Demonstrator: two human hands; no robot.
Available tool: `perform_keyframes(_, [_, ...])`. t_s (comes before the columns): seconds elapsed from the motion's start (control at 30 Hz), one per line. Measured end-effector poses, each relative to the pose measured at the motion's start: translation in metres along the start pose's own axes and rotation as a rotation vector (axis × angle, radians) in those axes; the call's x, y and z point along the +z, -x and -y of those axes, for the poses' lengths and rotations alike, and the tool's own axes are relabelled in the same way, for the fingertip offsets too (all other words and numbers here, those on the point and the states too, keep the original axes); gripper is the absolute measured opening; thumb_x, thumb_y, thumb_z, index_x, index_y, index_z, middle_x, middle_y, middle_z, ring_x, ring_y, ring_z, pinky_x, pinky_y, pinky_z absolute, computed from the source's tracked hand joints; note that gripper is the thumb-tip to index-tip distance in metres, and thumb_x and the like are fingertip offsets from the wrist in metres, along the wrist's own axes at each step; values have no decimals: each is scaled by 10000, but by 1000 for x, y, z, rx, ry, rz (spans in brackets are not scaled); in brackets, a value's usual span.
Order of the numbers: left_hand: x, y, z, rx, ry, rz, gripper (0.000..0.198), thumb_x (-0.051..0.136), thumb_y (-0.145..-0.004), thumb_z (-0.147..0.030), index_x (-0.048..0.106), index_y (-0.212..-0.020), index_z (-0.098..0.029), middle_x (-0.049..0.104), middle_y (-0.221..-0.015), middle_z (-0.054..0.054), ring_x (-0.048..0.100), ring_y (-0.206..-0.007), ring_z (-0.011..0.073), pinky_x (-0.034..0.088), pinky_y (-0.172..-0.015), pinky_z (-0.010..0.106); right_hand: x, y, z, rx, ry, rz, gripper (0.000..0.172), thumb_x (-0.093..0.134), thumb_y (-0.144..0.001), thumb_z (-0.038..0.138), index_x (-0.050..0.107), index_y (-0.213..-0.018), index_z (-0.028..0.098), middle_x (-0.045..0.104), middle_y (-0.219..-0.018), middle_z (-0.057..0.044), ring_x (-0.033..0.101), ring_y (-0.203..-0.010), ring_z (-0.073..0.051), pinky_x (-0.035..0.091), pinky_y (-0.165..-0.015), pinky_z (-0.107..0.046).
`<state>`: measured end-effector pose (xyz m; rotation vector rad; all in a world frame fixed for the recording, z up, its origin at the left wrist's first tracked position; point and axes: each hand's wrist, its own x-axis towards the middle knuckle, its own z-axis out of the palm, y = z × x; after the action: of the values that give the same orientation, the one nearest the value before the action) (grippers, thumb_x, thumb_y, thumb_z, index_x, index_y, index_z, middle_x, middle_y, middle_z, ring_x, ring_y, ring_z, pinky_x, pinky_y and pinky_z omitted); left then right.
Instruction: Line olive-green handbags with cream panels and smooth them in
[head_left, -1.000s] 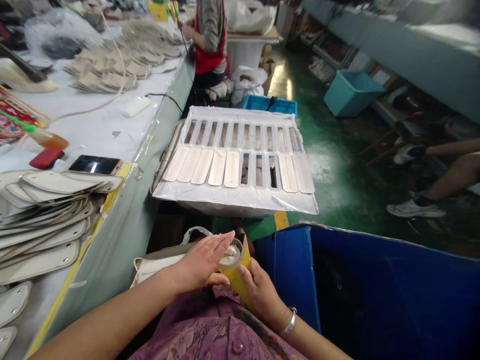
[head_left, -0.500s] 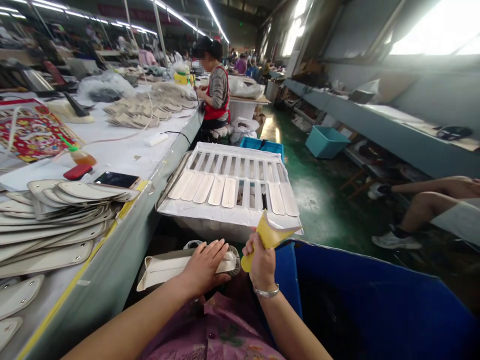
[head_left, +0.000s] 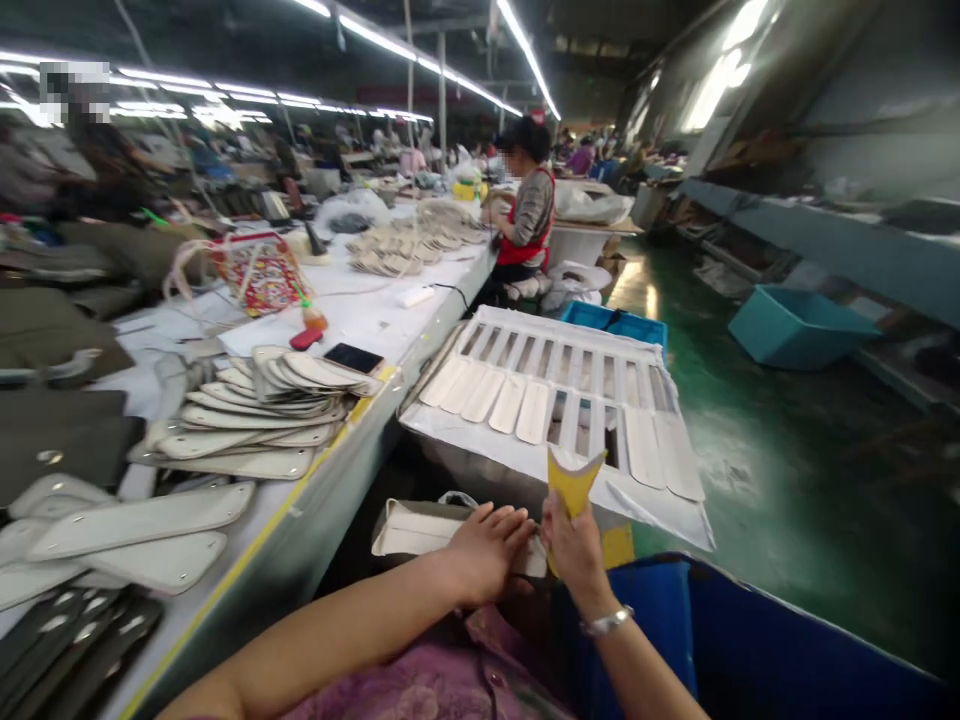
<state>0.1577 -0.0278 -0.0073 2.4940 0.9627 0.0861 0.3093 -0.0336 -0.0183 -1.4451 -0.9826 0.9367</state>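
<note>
My right hand (head_left: 574, 548) grips a folded yellow paper strip (head_left: 572, 482) that stands up from its fingers. My left hand (head_left: 486, 551) lies flat, fingers stretched, on a long white padded piece (head_left: 411, 530) resting on my lap. Just beyond both hands stands a white slotted rack (head_left: 495, 441) with several white oblong pieces (head_left: 510, 402) laid across it.
A long worktable (head_left: 270, 525) on the left carries fanned stacks of white pieces (head_left: 262, 410), a phone (head_left: 353, 357) and dark pieces. A blue bin (head_left: 757, 650) sits at my right. A person in a red vest (head_left: 526, 225) works farther along; a teal crate (head_left: 795, 327) stands on the green floor.
The view has lifted and turned left, showing more of the table. My right hand has kept the yellow strip raised; my left hand stays flat on the white piece.
</note>
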Motion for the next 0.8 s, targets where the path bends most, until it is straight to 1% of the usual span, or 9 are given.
perform_keyframes(0.07, [-16,23,16,-81,183,-103,784,549,-778,-489,226,-1391,-123,393,-1373,156,357,-1256,281,233,-1052,450,-5,-4,10,24,58,101,397,432,-799,580,443,-806,183,493,-494,34,456,-379,-109,387,-398,-239])
perform_keyframes(0.13, [-28,58,42,-206,392,-343,679,468,-839,-452,216,-1397,-158,413,-1366,127,367,-1255,245,226,-1063,427,-8,-8,23,47,183,255,423,431,-789,595,459,-795,173,534,-535,3,512,-445,-131,424,-437,-251])
perform_keyframes(0.23, [-24,107,84,-438,792,-734,514,379,-881,-467,394,-1308,-180,482,-1314,98,395,-1239,215,258,-1054,378,-2,-16,43,106,388,617,401,453,-788,571,479,-815,171,534,-592,8,512,-472,-122,415,-426,-232])
perform_keyframes(0.27, [-17,117,95,-489,955,-793,520,359,-882,-493,433,-1278,-164,495,-1300,105,406,-1232,220,271,-1048,374,4,-20,49,133,454,740,383,462,-789,557,481,-840,177,531,-610,15,500,-457,-112,403,-409,-225])
perform_keyframes(0.33, [0,123,109,-523,1255,-804,563,322,-874,-550,507,-1210,-139,528,-1264,113,451,-1193,239,311,-1022,380,22,-31,58,132,603,936,360,493,-779,536,487,-887,192,557,-673,10,503,-458,-108,387,-398,-219])
perform_keyframes(0.43, [20,111,111,-453,1510,-748,605,266,-873,-588,565,-1145,-138,603,-1161,97,545,-1071,249,381,-955,384,55,-47,61,-118,937,1110,336,503,-783,517,535,-845,188,618,-743,-42,565,-576,-155,382,-481,-246])
perform_keyframes(0.57, [25,99,108,-412,1592,-770,613,236,-880,-587,594,-1106,-144,648,-1059,77,567,-1012,238,410,-909,348,102,-58,52,-387,1261,1152,369,344,-884,444,575,-851,158,647,-764,-99,594,-651,-200,338,-520,-277])
perform_keyframes(0.67, [24,100,113,-460,1614,-788,638,243,-865,-609,603,-1095,-134,649,-1052,87,558,-1022,241,399,-918,337,139,-55,42,-486,1302,1103,373,273,-916,353,576,-863,143,650,-792,-118,600,-685,-199,330,-555,-290])
perform_keyframes(0.8, [25,98,117,-606,1638,-882,688,256,-819,-674,623,-1064,-147,656,-1045,74,552,-1027,244,384,-936,339,181,-51,33,-639,1294,1017,426,239,-927,377,589,-797,171,644,-823,-93,579,-769,-215,317,-640,-326])
